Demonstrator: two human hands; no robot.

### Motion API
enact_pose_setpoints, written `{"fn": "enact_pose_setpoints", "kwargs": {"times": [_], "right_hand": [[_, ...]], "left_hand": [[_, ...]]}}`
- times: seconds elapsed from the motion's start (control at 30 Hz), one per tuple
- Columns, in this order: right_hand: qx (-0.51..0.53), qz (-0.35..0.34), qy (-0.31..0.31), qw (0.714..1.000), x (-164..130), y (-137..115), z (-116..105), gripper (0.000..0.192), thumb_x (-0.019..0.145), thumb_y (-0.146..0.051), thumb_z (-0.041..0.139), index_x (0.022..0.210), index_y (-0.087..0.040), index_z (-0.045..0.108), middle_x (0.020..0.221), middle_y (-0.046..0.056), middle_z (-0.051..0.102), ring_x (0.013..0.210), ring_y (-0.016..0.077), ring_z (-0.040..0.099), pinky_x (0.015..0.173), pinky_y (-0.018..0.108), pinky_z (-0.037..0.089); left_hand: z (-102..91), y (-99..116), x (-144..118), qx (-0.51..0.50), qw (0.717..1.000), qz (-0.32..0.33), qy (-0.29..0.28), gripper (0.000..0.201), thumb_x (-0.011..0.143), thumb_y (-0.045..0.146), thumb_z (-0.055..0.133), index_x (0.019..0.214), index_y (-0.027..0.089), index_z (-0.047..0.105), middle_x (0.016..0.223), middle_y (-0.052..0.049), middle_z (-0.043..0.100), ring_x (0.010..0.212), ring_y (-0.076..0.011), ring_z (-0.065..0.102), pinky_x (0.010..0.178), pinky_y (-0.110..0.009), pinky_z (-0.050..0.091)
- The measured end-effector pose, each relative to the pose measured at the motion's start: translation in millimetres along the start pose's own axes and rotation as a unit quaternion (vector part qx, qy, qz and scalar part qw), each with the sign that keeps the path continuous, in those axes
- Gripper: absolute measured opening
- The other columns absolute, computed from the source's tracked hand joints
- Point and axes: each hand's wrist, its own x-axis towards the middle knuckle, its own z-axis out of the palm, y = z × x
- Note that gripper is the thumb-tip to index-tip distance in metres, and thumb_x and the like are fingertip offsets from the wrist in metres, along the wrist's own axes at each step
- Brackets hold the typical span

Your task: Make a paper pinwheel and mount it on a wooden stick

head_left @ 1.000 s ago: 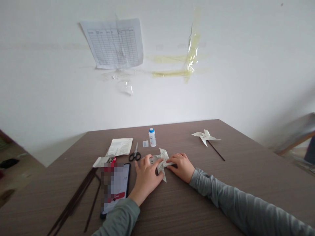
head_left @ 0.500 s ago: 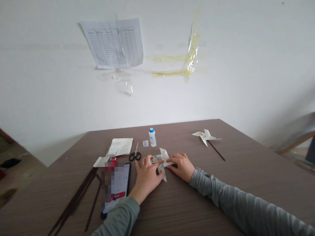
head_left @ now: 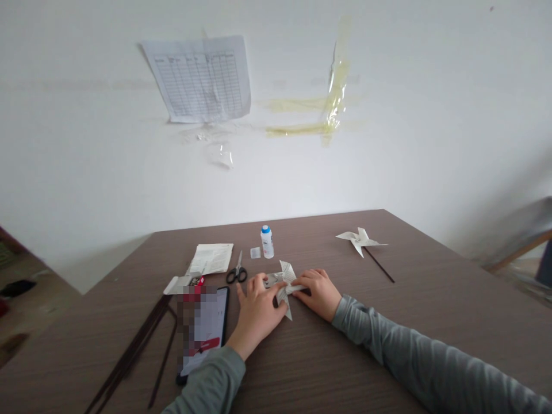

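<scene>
A printed-paper pinwheel [head_left: 285, 270] lies on the brown table between my two hands. My left hand [head_left: 259, 307] presses on its left side, thumb and forefinger close to the centre, hiding part of the paper. From the right, my right hand [head_left: 318, 292] pinches one folded blade near the middle. Another paper pinwheel [head_left: 360, 238], fixed to a dark stick [head_left: 380, 265], rests farther back on the right. Behind my hands stands a white glue bottle [head_left: 267, 244] with a blue top. Its clear cap [head_left: 256, 252] seems to sit beside it.
Black-handled scissors [head_left: 237, 273] lie left of the bottle, near a stack of printed paper [head_left: 211, 259]. A phone [head_left: 204, 339] is left of my left forearm. Several dark sticks [head_left: 133, 345] reach toward the near left edge. The wall [head_left: 293, 184] bounds the table's back.
Both hands stay on the pinwheel in nearly the same position. The whole view has shifted very slightly; nothing else has visibly moved.
</scene>
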Motion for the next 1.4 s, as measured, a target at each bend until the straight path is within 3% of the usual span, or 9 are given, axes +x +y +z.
{"fn": "enact_pose_setpoints", "kwargs": {"times": [0.47, 0.63, 0.77, 0.97, 1.23, 1.4], "right_hand": [[-0.001, 0.001, 0.003, 1.000, 1.0, -1.3, -0.6, 0.024, 0.110, -0.019, 0.100, 0.131, -0.031, 0.102, 0.124, 0.009, 0.099, 0.125, 0.0336, 0.092, 0.125, 0.053, 0.064], [0.000, -0.002, 0.006, 1.000, 0.9, 0.0, 0.0, 0.022, 0.112, -0.022, 0.099, 0.131, -0.033, 0.102, 0.124, 0.008, 0.098, 0.124, 0.0327, 0.090, 0.123, 0.052, 0.064], [0.000, 0.005, -0.011, 1.000, 1.1, -1.0, -1.5, 0.027, 0.113, -0.020, 0.096, 0.136, -0.032, 0.101, 0.128, 0.010, 0.098, 0.128, 0.0339, 0.091, 0.127, 0.057, 0.064], [-0.002, 0.004, -0.004, 1.000, 0.6, -2.9, -2.2, 0.030, 0.112, -0.019, 0.095, 0.139, -0.031, 0.101, 0.127, 0.010, 0.099, 0.128, 0.0348, 0.092, 0.128, 0.057, 0.066], [-0.009, 0.019, -0.008, 1.000, 0.9, -6.7, -6.0, 0.025, 0.109, -0.018, 0.097, 0.129, -0.033, 0.103, 0.125, 0.010, 0.099, 0.126, 0.0342, 0.092, 0.126, 0.054, 0.064], [-0.013, 0.016, -0.006, 1.000, 0.5, -7.5, -6.6, 0.024, 0.110, -0.016, 0.096, 0.128, -0.031, 0.103, 0.126, 0.009, 0.099, 0.126, 0.0341, 0.092, 0.127, 0.053, 0.064]], "left_hand": [[2.6, -3.8, 0.7, -0.014, 0.999, 0.008, 0.036, 0.060, 0.101, 0.027, 0.094, 0.160, 0.042, 0.097, 0.169, -0.017, 0.077, 0.166, -0.0484, 0.070, 0.152, -0.079, 0.044], [3.9, -4.4, 0.1, -0.013, 0.999, 0.012, 0.039, 0.052, 0.102, 0.027, 0.094, 0.150, 0.044, 0.101, 0.177, -0.017, 0.077, 0.171, -0.0512, 0.067, 0.154, -0.087, 0.039], [3.4, -3.2, -0.5, -0.013, 0.999, 0.012, 0.029, 0.051, 0.104, 0.026, 0.094, 0.150, 0.046, 0.101, 0.199, -0.014, 0.064, 0.185, -0.0554, 0.055, 0.155, -0.092, 0.035], [-0.8, -2.0, -0.2, -0.008, 1.000, 0.013, 0.002, 0.053, 0.109, 0.026, 0.092, 0.157, 0.047, 0.099, 0.210, -0.011, 0.053, 0.193, -0.0604, 0.046, 0.155, -0.096, 0.032], [-0.4, -2.2, 0.5, -0.019, 1.000, 0.005, 0.001, 0.052, 0.107, 0.025, 0.092, 0.157, 0.042, 0.099, 0.211, -0.013, 0.051, 0.193, -0.0595, 0.045, 0.154, -0.097, 0.030], [1.6, -4.5, 1.6, -0.030, 0.999, 0.005, 0.021, 0.065, 0.103, 0.023, 0.095, 0.166, 0.042, 0.093, 0.210, -0.015, 0.050, 0.191, -0.0570, 0.048, 0.153, -0.096, 0.032]]}}
